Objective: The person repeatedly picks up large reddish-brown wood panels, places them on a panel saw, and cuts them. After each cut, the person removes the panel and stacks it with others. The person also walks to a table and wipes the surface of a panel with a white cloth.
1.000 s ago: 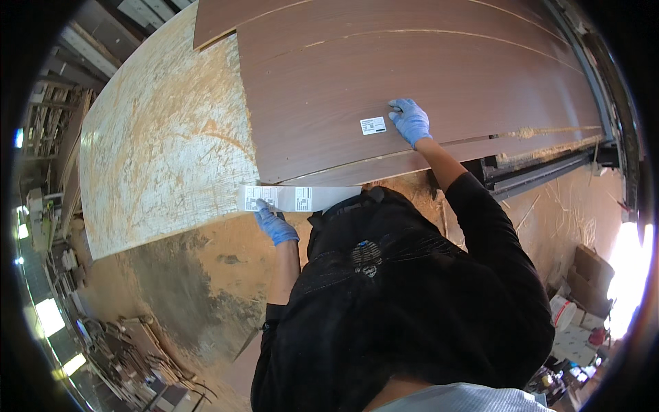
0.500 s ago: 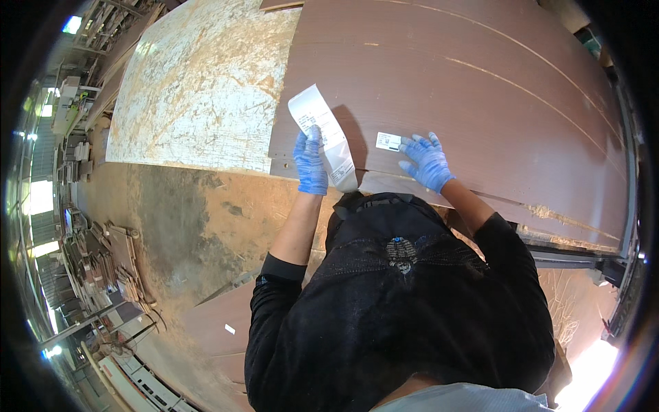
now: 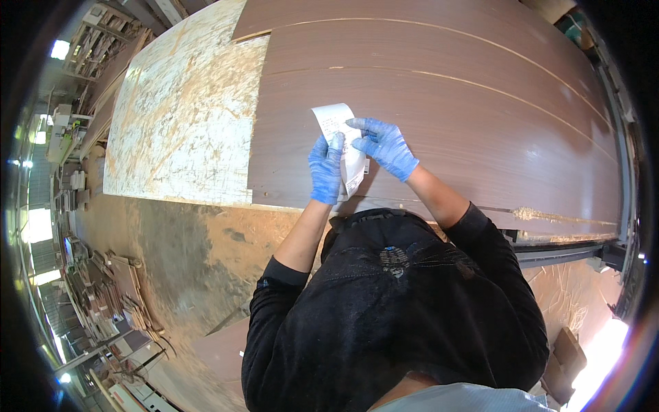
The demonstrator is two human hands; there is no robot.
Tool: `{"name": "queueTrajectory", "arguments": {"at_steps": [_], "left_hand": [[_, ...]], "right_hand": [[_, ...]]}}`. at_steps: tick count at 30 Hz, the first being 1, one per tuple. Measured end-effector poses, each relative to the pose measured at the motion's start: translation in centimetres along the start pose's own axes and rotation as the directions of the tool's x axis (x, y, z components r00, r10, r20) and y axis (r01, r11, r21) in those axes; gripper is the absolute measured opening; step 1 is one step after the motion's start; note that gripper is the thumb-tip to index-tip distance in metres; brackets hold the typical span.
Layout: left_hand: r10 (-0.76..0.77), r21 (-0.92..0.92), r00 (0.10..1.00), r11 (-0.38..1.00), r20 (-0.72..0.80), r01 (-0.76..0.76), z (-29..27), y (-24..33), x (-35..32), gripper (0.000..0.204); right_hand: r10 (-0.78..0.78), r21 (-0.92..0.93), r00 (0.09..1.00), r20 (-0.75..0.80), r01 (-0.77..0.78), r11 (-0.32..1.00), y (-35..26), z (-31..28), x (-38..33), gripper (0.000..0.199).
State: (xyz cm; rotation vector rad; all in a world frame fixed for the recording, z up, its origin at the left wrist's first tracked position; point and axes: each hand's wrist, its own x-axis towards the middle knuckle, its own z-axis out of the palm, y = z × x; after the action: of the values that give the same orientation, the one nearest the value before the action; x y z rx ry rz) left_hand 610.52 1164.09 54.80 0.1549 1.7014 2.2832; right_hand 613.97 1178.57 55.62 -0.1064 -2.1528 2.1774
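Note:
A curling white strip of printed labels (image 3: 333, 115) is held up over the brown wood-grain board (image 3: 446, 130), close to its near edge. My left hand (image 3: 325, 170), in a blue-and-white glove, is closed on the strip with the thumb across its face. My right hand (image 3: 388, 150), gloved the same way, has its thumb and fingertips closed at the strip's right edge. Just below the right fingers, a small part of a white label (image 3: 366, 165) shows on the board, mostly hidden by the strip and hand.
Left of the brown board lies a scuffed white-and-tan sheet (image 3: 185, 130). Sawdust (image 3: 539, 214) is heaped along the board's near right edge, above a metal rail (image 3: 563, 254). Stacked wood offcuts (image 3: 127, 292) stand on the floor at the left.
My right hand has left the label on the board and moved left to the strip, closing on its edge. My left hand has shifted slightly right and nearer with the strip.

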Motion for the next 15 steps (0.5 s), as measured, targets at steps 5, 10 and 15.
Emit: {"name": "queueTrajectory", "arguments": {"at_steps": [5, 10, 15], "left_hand": [[0.099, 0.392, 0.975, 0.904, 0.198, -0.171, -1.1, 0.4, 0.9, 0.025], [0.038, 0.623, 0.898, 0.707, 0.439, -0.335, 0.5, 1.6, 0.9, 0.032], [-0.080, 0.635, 0.843, 0.696, 0.533, -0.335, 0.9, 1.1, 0.5, 0.031]], "right_hand": [[-0.008, -0.008, 0.999, -0.042, 0.008, 1.000, 1.2, -1.2, -0.3, 0.029], [-0.025, 0.037, 0.975, -0.219, 0.034, 0.999, 2.1, -2.3, -3.6, 0.022], [0.009, 0.080, 0.923, -0.384, 0.023, 0.996, 1.9, -1.1, -7.1, 0.014]]}}
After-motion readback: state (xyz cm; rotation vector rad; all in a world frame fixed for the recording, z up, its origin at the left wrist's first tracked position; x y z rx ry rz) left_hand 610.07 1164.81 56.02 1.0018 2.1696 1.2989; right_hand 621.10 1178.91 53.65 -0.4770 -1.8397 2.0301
